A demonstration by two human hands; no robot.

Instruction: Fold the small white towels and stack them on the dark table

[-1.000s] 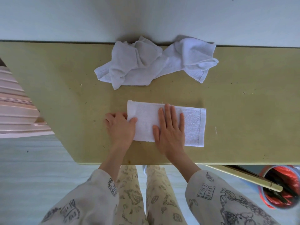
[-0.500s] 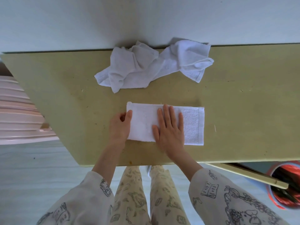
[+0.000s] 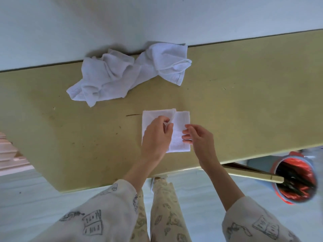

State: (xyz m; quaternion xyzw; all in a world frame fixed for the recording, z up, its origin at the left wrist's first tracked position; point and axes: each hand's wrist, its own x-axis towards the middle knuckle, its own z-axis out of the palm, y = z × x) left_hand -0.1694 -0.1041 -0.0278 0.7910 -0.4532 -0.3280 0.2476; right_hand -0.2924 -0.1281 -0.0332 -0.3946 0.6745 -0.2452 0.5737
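Left hand [image 3: 157, 137] lies over the folded white towel [image 3: 180, 130], its thumb and fingers pinching the edge of the upper layer, which stands up slightly along the middle of the towel. Right hand [image 3: 201, 138] hovers just beside the towel's right edge, fingers loosely bent and holding nothing; whether the fingertips touch the cloth cannot be told. That towel sits on the desk [image 3: 253, 102] close to its near edge, about midway along it. Crumpled white towels [image 3: 129, 74] lie in a loose heap against the desk's far edge, touching the pale wall [image 3: 157, 18], well apart from the folded one. 1 red-lined bin [image 3: 295, 182] stands on the floor below the desk's near edge at the right, partly crossed by a yellowish bar [image 3: 253, 173]. Patterned sleeves [image 3: 108, 212] cover both forearms.
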